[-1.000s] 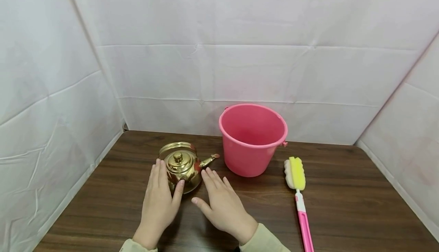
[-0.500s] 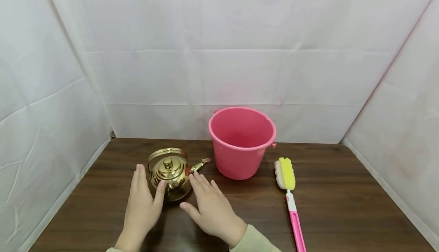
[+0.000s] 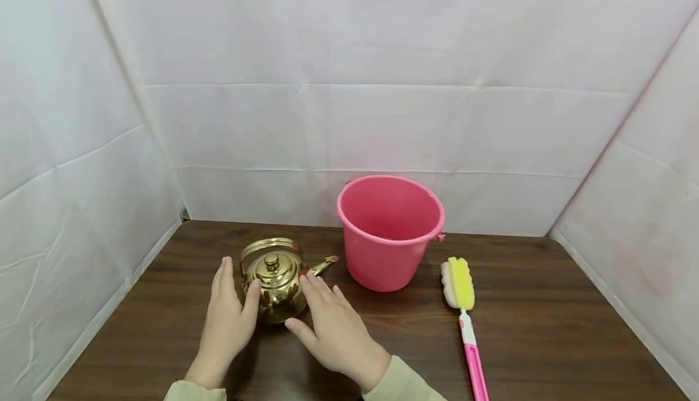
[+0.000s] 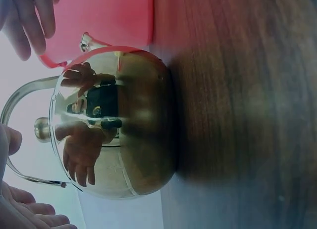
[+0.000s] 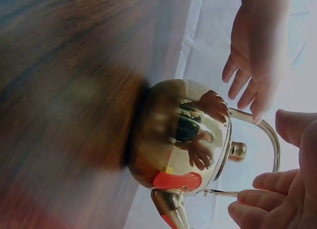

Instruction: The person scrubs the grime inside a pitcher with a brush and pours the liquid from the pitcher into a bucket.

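Beside the open pink bucket (image 3: pixel 378 264) stands a lidded gold kettle (image 3: pixel 279 296).

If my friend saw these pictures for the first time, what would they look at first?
Probably the bright pink bucket, standing toward the back of the brown table. Next might come the shiny gold kettle between the left hand and right hand, with hands mirrored in its side in the wrist views. The yellow-and-white brush lies right of the bucket.
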A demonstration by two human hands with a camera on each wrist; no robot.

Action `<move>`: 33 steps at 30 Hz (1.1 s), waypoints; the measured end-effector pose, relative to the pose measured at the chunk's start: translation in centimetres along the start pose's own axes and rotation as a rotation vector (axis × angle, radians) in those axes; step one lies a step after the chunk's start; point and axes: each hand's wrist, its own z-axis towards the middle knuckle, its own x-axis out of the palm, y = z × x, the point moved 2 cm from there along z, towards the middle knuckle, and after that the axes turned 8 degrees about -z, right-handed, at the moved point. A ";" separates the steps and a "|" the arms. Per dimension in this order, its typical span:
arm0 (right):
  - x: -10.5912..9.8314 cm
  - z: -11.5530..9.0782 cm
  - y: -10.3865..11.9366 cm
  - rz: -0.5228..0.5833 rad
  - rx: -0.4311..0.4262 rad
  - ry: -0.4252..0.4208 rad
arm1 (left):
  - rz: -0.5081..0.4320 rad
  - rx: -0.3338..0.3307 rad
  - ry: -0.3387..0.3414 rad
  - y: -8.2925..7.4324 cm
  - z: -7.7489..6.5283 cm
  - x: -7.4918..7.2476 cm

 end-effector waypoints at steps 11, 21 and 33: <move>-0.1 0.9 0.3 0.051 -0.005 -0.008 | -0.027 0.015 -0.016 0.2 0.5 0.2; -0.3 2.1 0.7 0.067 -0.018 -0.037 | -0.084 0.013 -0.082 0.5 1.1 -0.2; -0.4 2.9 0.7 0.121 0.016 -0.060 | -0.102 0.010 -0.144 0.5 1.4 -0.1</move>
